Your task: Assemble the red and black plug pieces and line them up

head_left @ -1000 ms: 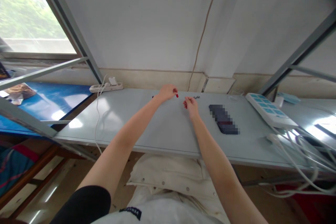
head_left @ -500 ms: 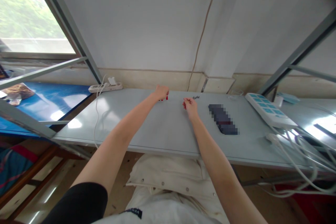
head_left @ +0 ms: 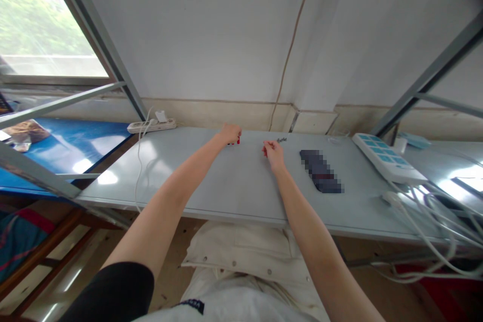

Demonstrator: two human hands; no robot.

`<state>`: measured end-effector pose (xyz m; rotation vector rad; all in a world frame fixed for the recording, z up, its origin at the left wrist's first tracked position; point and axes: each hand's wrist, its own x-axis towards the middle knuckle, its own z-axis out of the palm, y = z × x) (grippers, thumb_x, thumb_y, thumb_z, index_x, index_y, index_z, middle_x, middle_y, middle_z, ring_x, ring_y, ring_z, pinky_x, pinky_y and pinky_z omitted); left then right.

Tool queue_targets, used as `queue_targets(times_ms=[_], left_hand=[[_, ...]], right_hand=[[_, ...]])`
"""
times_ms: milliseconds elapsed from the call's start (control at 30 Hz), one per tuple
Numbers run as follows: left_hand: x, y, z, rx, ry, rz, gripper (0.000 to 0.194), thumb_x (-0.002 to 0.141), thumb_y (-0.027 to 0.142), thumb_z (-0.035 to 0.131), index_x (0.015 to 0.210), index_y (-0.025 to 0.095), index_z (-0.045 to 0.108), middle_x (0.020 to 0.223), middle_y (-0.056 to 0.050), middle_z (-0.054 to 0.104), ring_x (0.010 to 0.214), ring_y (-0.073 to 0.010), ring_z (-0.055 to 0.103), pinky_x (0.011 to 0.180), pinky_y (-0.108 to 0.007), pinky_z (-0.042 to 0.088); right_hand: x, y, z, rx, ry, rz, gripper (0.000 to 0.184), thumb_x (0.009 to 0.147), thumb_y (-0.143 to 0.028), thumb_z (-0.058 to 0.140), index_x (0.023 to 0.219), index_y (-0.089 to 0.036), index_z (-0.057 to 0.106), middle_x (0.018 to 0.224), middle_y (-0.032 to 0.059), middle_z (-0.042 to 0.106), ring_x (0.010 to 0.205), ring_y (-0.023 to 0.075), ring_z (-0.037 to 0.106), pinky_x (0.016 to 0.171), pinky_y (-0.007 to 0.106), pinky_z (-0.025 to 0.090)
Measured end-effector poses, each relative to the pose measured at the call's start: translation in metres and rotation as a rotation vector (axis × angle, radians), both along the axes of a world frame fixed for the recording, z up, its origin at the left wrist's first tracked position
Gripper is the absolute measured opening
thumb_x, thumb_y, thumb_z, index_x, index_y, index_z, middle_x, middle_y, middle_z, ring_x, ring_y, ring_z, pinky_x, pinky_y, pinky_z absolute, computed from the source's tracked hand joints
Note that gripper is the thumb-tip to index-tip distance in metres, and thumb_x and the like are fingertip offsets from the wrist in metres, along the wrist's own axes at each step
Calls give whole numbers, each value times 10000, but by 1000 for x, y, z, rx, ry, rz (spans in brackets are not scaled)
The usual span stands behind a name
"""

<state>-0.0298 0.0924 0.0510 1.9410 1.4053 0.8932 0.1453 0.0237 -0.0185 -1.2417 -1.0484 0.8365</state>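
On the grey desk (head_left: 237, 186), far side, near 12 o'clock: small red piece (head_left: 238, 140)
Left hand (head_left: 230, 134): apparently pinching small red piece at fingertips
Right hand (head_left: 273, 153): between 12 and 1 o'clock, curled in; can't tell if gripping
Smaller bits (head_left: 233, 143): just beside, around 8 o'clock; could get knocked by left hand, given tight spacing
Red piece long axis: roughly 12–6; too small to tell which end leads

A bare left hand (head_left: 230, 134) pinches a small red piece (head_left: 238, 140) at a glossy grey bench (head_left: 241, 181); the bare right hand (head_left: 273, 153) curls near small dark pieces (head_left: 282, 139).
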Motion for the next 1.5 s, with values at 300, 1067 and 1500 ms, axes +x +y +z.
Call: queue_targets(times_ms=[300,1067,1500], left_hand=[[3,-34,-9,475,-98,-19,167,713,212,544,853,211,635,875,-72,621,844,-168,546,857,-298,359],[12,-84,-66,297,-151,225,234,770,305,434,655,152,570,524,5,529,511,-87,466,545,-199,356],[12,-81,-69,280,-135,234,230,767,311,447,669,159,590,536,0,553,524,-93,486,565,-207,371]], right_hand=[[0,0,-2,-3,0,0,197,669,-384,525,709,-192,512,523,-30,517,423,95,421,440,238,330],[-1,-3,-4,29,-149,-20,241,685,-422,478,691,-183,513,522,-18,500,438,98,418,452,235,332],[1,-1,-7,28,-161,-29,211,689,-397,478,680,-189,513,521,-21,508,428,102,423,465,244,347]])
